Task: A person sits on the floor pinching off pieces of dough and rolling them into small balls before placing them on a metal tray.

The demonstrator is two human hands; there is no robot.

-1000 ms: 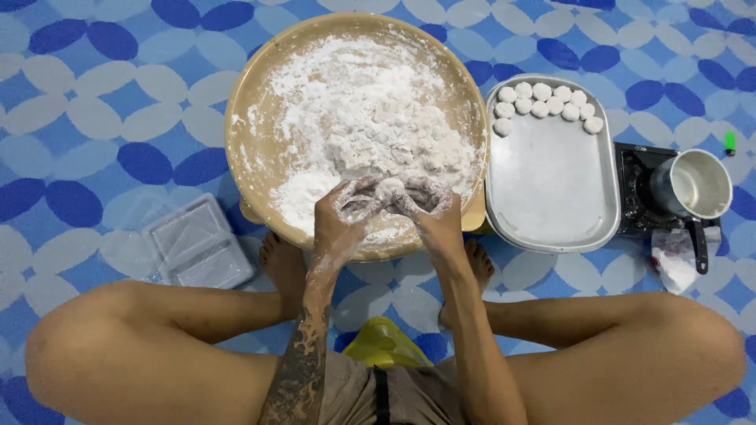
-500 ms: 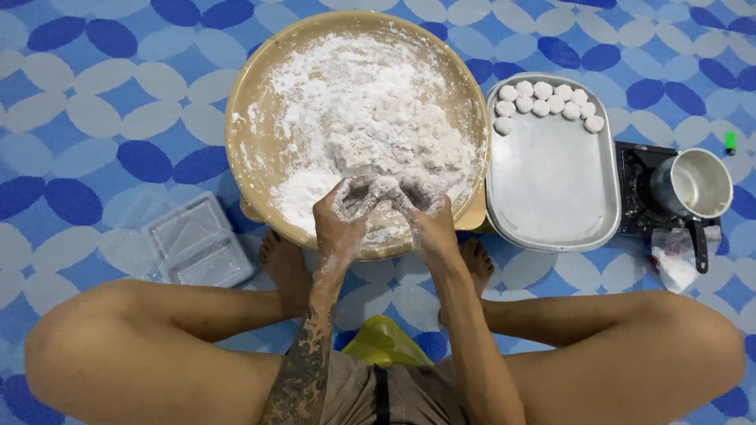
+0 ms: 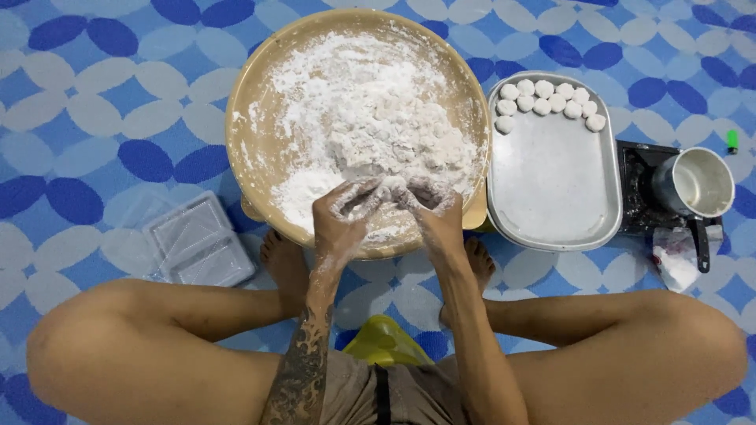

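Head view: I see both hands over the near rim of the bowl [image 3: 260, 102], fingertips meeting on a small dough lump [image 3: 391, 189] pinched between them. Left hand [image 3: 340, 220] and right hand [image 3: 431, 214] are each curled shut on it, equally close. The lump is roundish, with no clear long axis. Right of the bowl, touching it, lies the tray [image 3: 551, 197], with balls [image 3: 547, 98] at its far end.
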